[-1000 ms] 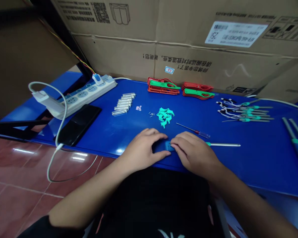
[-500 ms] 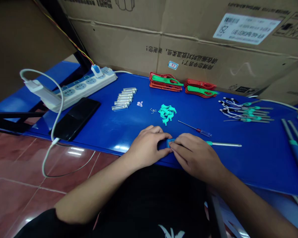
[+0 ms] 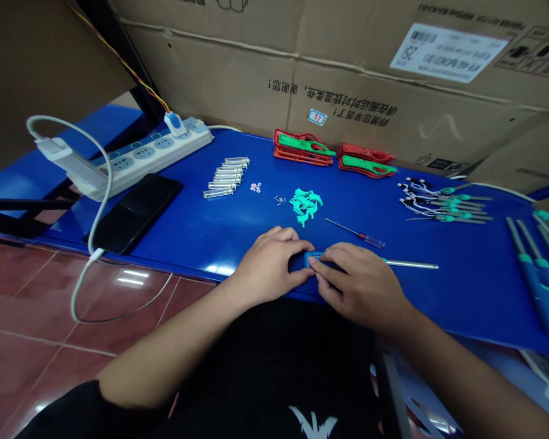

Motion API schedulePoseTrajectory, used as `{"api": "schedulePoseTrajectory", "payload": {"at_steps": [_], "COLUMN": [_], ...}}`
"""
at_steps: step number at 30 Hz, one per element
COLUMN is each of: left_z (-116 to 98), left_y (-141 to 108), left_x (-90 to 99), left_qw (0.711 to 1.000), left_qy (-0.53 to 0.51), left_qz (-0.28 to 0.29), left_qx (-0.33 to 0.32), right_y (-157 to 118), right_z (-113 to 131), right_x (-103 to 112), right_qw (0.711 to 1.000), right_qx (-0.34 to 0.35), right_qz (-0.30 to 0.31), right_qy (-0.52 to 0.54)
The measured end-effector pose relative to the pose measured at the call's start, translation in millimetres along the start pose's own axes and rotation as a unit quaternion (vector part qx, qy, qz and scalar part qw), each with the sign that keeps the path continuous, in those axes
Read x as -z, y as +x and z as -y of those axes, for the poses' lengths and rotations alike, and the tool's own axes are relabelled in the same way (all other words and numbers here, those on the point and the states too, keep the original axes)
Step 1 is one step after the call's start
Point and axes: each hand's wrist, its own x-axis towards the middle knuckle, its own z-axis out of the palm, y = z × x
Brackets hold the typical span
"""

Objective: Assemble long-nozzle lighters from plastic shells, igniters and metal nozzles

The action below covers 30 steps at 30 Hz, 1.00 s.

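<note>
The cardboard box (image 3: pixel 238 79) stands beyond both hands, at the far edge of the blue tabletop (image 3: pixel 421 305). Left of the left hand (image 3: pixel 272 265), the white power strip (image 3: pixel 150 155) lies farther off than the black phone (image 3: pixel 137 213). Well to the right of the right hand (image 3: pixel 363 283) are several blue-handled tools (image 3: pixel 542 283). Directly under the hands, close to the near edge, is the blue tool (image 3: pixel 307 260): the left thumb and forefinger bracket its handle end, the right fingers close over the handle, and its metal rod points right. The hands are near each other, both on that tool. Ahead of the right hand lie stacked red and green covers (image 3: pixel 302 155), wired rods (image 3: pixel 464 207) farther right, and a screwdriver (image 3: pixel 370 240) nearer. Ahead of the left hand are clear tubes (image 3: pixel 226 178), teal clips (image 3: pixel 305 204) between the hands' lines, small pink pieces (image 3: pixel 255 187) and tiny pins (image 3: pixel 280 200)
</note>
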Motion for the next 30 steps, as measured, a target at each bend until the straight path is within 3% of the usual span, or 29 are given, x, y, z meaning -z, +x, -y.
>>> {"api": "schedulePoseTrajectory", "payload": {"at_steps": [5,11,15,17,19,23,26,28,30], "left_z": [-1,-1,0,1,1,0,1,2,2], "left_y": [-1,-2,-2,-3,-2,-1,-1,-1,-2], "left_x": [0.6,-0.1,-1.2,-1.2,-0.4,1.4,0.9,0.0,-0.7], "left_qw": [1.000,1.000,1.000,1.000,1.000,1.000,1.000,1.000,1.000], "left_qy": [0.001,0.005,0.005,0.008,0.007,-0.005,-0.008,-0.008,-0.006], "left_qz": [-0.002,-0.007,-0.005,-0.001,0.001,0.001,0.003,0.002,-0.001], "left_qx": [-0.003,-0.001,-0.002,0.000,0.004,0.005,0.010,0.012,0.011], "right_y": [-5,-11,-8,-6,-10,-30,-40,-38,-30], "right_z": [-3,-5,0,-5,-20,-73,-102,-107,-100], "right_x": [1,-3,-1,4,11,17,17,21,32], "right_qw": [1.000,0.996,0.999,0.998,0.990,0.944,0.934,0.931,0.930], "right_qx": [-0.004,-0.062,-0.035,-0.046,-0.109,-0.323,-0.338,-0.344,-0.342], "right_qz": [0.009,-0.026,0.017,0.034,0.027,0.003,0.053,0.063,0.031], "right_qy": [0.001,0.051,0.005,0.036,0.081,0.068,0.098,0.109,0.131]}}
